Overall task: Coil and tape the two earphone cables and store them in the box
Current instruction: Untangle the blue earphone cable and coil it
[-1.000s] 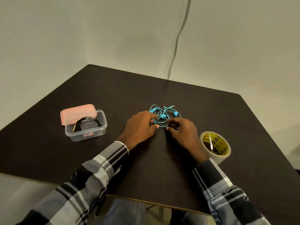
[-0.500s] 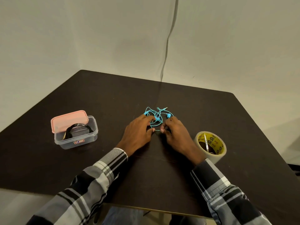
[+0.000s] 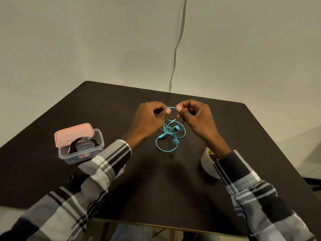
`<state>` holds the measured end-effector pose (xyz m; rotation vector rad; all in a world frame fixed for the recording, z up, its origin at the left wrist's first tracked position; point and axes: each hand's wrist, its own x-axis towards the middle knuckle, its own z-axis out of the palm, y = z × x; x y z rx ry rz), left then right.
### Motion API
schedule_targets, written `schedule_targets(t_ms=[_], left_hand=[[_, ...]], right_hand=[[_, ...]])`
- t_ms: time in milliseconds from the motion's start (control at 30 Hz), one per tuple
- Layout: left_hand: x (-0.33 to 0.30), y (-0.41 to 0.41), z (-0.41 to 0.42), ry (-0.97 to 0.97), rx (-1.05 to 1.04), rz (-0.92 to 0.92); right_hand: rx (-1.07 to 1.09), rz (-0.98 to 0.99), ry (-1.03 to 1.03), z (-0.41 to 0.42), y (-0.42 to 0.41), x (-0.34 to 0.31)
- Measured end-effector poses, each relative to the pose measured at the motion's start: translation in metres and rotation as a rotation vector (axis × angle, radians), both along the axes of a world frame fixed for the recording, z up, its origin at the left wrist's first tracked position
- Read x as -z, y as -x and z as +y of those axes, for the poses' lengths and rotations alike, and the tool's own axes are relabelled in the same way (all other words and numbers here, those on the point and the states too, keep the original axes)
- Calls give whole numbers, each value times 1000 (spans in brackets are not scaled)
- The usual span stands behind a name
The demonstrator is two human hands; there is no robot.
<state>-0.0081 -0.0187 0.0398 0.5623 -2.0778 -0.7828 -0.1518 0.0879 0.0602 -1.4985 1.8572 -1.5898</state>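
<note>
Earphone cable (image 3: 171, 134), the turquoise one, hung in a loose tangle between your two hands above the middle of the dark table (image 3: 173, 188), with its lowest loop drooping down toward the tabletop; I could not tell whether it touched. Your left hand (image 3: 147, 121) had its fingers curled in, thumb and forefinger pinching the thin rubbery cord at the top. Your right hand (image 3: 197, 117) was curled the same way and pinched the cord just beside the left, so a short arc of cable bridged the two pinches. Below that arc the cord crossed itself in several slack rings, and the small rounded earbuds dangled inside the snarl.

At your left stood the box (image 3: 81, 150), a clear plastic tub with rounded corners and a small label on its front wall. Its pink lid (image 3: 73, 133) lay askew across the far rim, leaving the near part uncovered. Inside it you could see a black coiled cable (image 3: 83, 145).

At your right the tape roll (image 3: 208, 164) lay flat on the table, a wide pale ring, partly hidden behind your right sleeve (image 3: 243, 188). Both sleeves were soft plaid cloth in black, grey and white. The table's surface was matte and dark brown.
</note>
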Motion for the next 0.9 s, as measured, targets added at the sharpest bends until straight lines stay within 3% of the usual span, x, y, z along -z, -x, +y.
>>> schedule_targets(t_ms=[167, 433, 800, 900], left_hand=[[-35, -8, -13, -357, 130, 224], [-57, -8, -23, 21, 7, 117], [-57, -28, -51, -32, -210, 195], [-56, -34, -56, -19, -258, 174]], right_hand=[[-43, 10, -62, 12, 8, -28], [122, -108, 102, 16, 13, -46], [80, -81, -57, 27, 35, -50], [140, 8, -33, 26, 38, -53]])
